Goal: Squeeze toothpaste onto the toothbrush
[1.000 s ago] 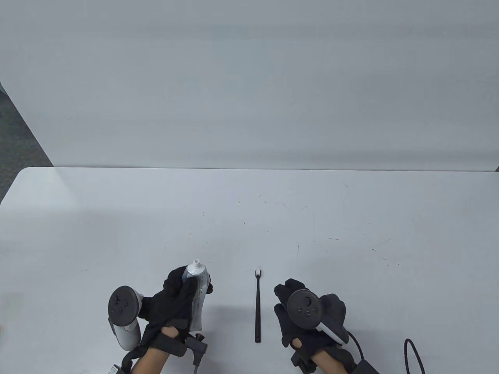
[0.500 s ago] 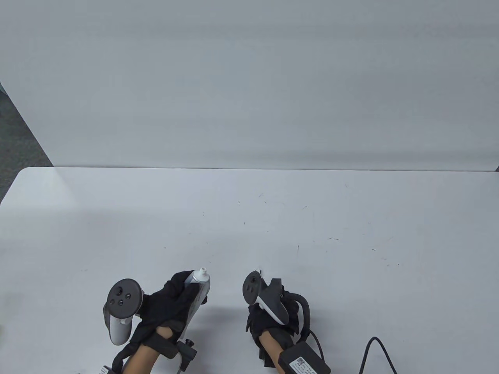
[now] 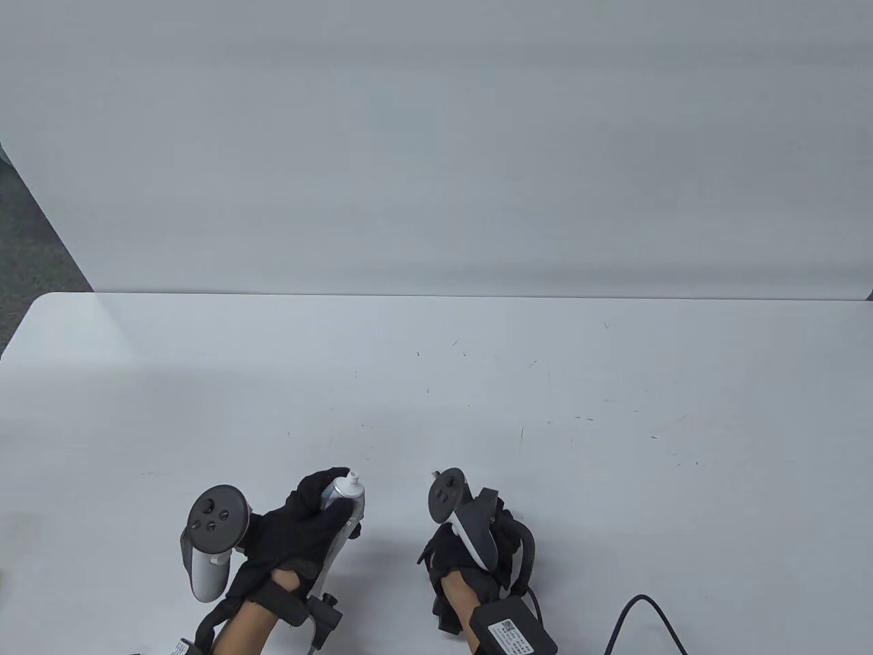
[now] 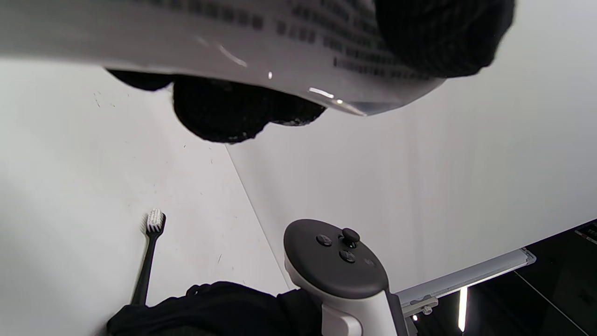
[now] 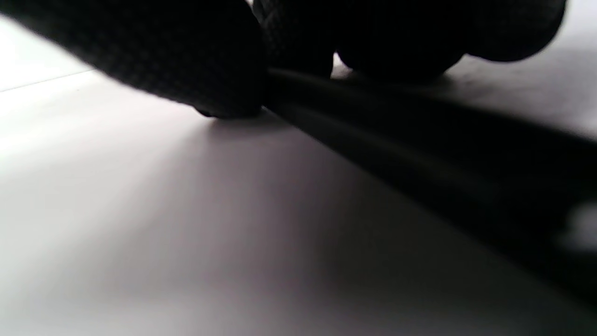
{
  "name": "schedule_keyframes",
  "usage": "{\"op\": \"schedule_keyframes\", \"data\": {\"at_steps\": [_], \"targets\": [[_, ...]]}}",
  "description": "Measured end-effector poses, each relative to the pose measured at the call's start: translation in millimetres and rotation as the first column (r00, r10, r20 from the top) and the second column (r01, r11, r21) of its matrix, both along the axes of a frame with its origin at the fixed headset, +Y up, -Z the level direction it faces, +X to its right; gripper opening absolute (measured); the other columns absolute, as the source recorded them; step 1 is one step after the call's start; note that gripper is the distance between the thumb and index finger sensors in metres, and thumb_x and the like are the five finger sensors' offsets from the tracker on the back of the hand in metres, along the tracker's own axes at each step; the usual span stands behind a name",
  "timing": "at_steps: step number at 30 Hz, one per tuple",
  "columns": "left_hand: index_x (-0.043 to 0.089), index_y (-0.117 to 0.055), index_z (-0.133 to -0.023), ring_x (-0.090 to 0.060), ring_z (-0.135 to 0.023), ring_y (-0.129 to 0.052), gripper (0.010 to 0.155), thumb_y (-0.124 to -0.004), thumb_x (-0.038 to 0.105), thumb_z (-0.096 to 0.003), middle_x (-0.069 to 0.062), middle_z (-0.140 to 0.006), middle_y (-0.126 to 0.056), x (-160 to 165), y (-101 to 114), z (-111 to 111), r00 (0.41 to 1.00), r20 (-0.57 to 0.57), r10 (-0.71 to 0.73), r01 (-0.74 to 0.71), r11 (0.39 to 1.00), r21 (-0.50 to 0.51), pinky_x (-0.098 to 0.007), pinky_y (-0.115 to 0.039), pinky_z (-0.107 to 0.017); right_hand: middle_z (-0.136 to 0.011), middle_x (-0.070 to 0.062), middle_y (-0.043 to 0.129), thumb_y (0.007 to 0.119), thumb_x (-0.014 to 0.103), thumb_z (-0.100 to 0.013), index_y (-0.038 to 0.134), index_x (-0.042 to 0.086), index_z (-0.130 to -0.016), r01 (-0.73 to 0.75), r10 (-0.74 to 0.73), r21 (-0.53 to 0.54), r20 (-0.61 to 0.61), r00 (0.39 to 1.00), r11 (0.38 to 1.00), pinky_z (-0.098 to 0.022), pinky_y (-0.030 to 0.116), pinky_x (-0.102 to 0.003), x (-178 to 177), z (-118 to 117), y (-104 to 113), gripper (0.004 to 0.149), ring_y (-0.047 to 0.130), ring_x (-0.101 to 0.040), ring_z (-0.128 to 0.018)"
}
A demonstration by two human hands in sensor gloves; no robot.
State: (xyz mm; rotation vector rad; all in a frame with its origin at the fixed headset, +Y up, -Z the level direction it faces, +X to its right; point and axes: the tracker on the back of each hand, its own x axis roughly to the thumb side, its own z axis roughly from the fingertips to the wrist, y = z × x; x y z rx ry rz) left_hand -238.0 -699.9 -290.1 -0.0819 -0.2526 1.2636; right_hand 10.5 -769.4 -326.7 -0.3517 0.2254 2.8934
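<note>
My left hand (image 3: 327, 501) grips a silver toothpaste tube (image 3: 341, 529) above the table, its white nozzle (image 3: 353, 480) pointing away and a little right. The tube fills the top of the left wrist view (image 4: 261, 51). The black toothbrush lies under my right hand (image 3: 447, 549); only its tip (image 3: 434, 473) shows past the tracker. In the left wrist view its white bristle head (image 4: 154, 221) and black handle (image 4: 142, 280) run into the right hand. In the right wrist view my fingers (image 5: 219, 70) pinch the dark handle (image 5: 396, 140) close to the table.
A black cable (image 3: 631, 614) curls on the table at the bottom right. A black box (image 3: 511, 631) sits on my right wrist. The white table's far edge (image 3: 436, 296) meets a plain white wall; its rounded left corner (image 3: 41, 303) borders grey floor.
My right hand moved left from beside the toothbrush onto it, turned on its side and closed its fingers on the handle. My left hand tilted the tube slightly to the right.
</note>
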Motion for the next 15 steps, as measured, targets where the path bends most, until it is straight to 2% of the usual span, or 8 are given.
{"op": "schedule_keyframes", "data": {"at_steps": [2,3,6,8,10,13,15], "targets": [[0.024,-0.064,-0.1,-0.041,-0.073,-0.088,0.071,-0.081,0.051,-0.0362,-0.008,-0.086,-0.083,-0.1,-0.5,-0.5,1.0,-0.007,-0.023,0.023,1.0,-0.004,-0.062,-0.073,-0.056,-0.084,-0.023,0.073,0.09,0.029,-0.032,0.085,-0.001,-0.063,-0.039,0.038,-0.014,-0.041,0.998,0.999,-0.036,0.08,-0.058,-2.7,-1.3,1.9,0.044,0.087,-0.038,-0.054],[0.033,-0.065,-0.098,-0.04,-0.072,-0.088,0.066,-0.081,0.051,-0.0359,-0.008,-0.085,-0.084,-0.2,-0.7,-0.7,1.0,-0.008,-0.03,0.03,1.0,-0.004,-0.062,-0.074,-0.055,-0.083,-0.022,0.075,0.09,0.029,-0.032,0.086,0.0,-0.063,-0.061,0.059,-0.023,-0.062,0.996,0.998,-0.035,0.082,-0.057,-3.7,-2.6,3.5,0.043,0.089,-0.036,-0.053],[0.034,-0.07,-0.096,-0.04,-0.071,-0.089,0.064,-0.083,0.05,-0.0349,-0.008,-0.084,-0.086,-0.3,-0.6,-0.7,0.999,0.002,-0.045,0.045,0.999,-0.002,-0.062,-0.074,-0.055,-0.08,-0.021,0.081,0.092,0.026,-0.032,0.089,0.0,-0.063,-0.093,0.09,-0.021,-0.115,0.989,0.995,-0.033,0.086,-0.055,-7.2,-4.1,6.1,0.041,0.094,-0.034,-0.05],[0.033,-0.071,-0.095,-0.04,-0.071,-0.09,0.064,-0.083,0.05,-0.0346,-0.008,-0.083,-0.086,-0.7,-0.7,-0.9,0.998,-0.006,-0.063,0.063,0.998,0.0,-0.062,-0.075,-0.055,-0.079,-0.02,0.083,0.092,0.024,-0.032,0.091,-0.001,-0.063,-0.109,0.112,0.032,-0.142,0.983,0.994,-0.033,0.086,-0.055,-10.5,0.7,7.1,0.041,0.096,-0.034,-0.049],[0.033,-0.071,-0.095,-0.04,-0.071,-0.09,0.064,-0.083,0.05,-0.0345,-0.008,-0.083,-0.086,-0.6,-2.4,-2.2,0.998,-0.006,-0.064,0.064,0.998,-0.01,-0.062,-0.075,-0.055,-0.079,-0.02,0.082,0.091,0.025,-0.032,0.09,-0.001,-0.064,-0.126,0.13,0.034,-0.16,0.979,0.991,-0.033,0.086,-0.056,-10.8,2.6,5.3,0.041,0.096,-0.033,-0.049],[0.031,-0.073,-0.095,-0.04,-0.071,-0.09,0.065,-0.084,0.049,-0.0343,-0.008,-0.083,-0.087,0.3,-5.2,-2.3,0.998,-0.002,-0.061,0.061,0.998,-0.022,-0.062,-0.075,-0.055,-0.079,-0.019,0.082,0.09,0.028,-0.031,0.088,0.001,-0.061,-0.112,0.113,0.012,-0.153,0.982,0.994,-0.035,0.087,-0.055,-8.1,0.5,6.6,0.041,0.095,-0.031,-0.048],[0.031,-0.074,-0.095,-0.04,-0.071,-0.09,0.064,-0.085,0.049,-0.0339,-0.007,-0.083,-0.087,1.4,-5.8,-2.1,0.996,0.025,-0.087,0.087,0.996,-0.019,-0.062,-0.075,-0.055,-0.077,-0.019,0.083,0.088,0.03,-0.031,0.087,0.003,-0.06,0.024,-0.021,0.016,-0.143,0.99,1.0,-0.034,0.092,-0.054,3.2,-1.7,16.6,0.04,0.1,-0.03,-0.048]]}}
